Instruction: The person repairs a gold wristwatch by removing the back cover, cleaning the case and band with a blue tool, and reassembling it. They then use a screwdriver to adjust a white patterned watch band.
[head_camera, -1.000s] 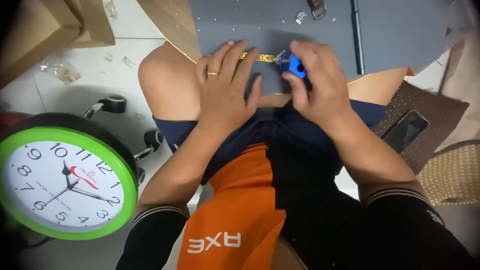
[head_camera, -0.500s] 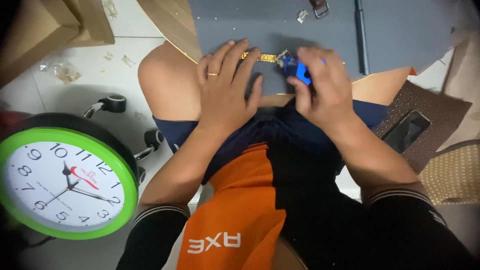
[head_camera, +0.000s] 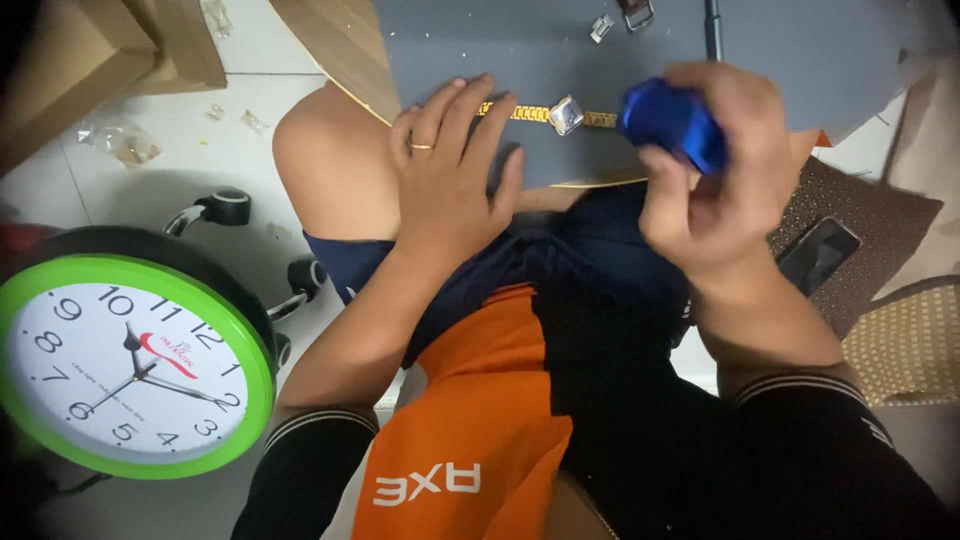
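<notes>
Grey board (head_camera: 800, 60) rests across my lap over a tiled floor, and on it lies the gold-banded wristwatch (head_camera: 563, 114), stretched flat with its square case near the middle. My left hand (head_camera: 452, 170) lies open and spread, fingers flat on the board, fingertips touching the band's left end. My right hand (head_camera: 715, 190) is curled tight around a small blue tool (head_camera: 672, 122), lifted just off the watch's right end. I judge the watch light, its metal links loose and slippery, the crystal easy to scratch; best pinned by the band, not the case. A green-rimmed wall clock (head_camera: 125, 365) sits to my left, a dark phone (head_camera: 818, 252) on a brown cushion to my right.
</notes>
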